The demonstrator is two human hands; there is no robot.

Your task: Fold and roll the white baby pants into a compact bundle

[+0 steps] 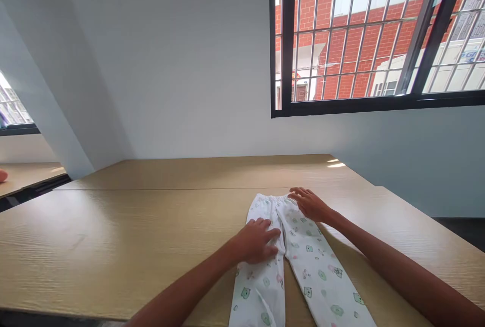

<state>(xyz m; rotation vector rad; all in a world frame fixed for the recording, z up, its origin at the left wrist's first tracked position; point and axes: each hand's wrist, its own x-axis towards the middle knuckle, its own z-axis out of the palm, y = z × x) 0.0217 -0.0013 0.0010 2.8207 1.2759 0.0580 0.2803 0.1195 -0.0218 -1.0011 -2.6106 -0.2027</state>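
Observation:
A pair of white child's pants (318, 271) printed with small green and pink animal figures lies flat on the wooden table, waistband at the far end and legs spread toward me. The leg ends run out of the bottom of the view. My left hand (259, 241) rests on the upper part of the left leg, its fingers spread over the cloth. At the right corner of the elastic waistband is my right hand (307, 202), its fingers stretched out and touching the edge. Neither hand grips the fabric visibly.
The pale wooden table (132, 246) reaches to a grey wall (182, 64), with a seam across its far part. A black-framed barred window (356, 102) is above at right. Another table (30, 173) stands at far left, with part of a person's hand (3, 175) at the edge.

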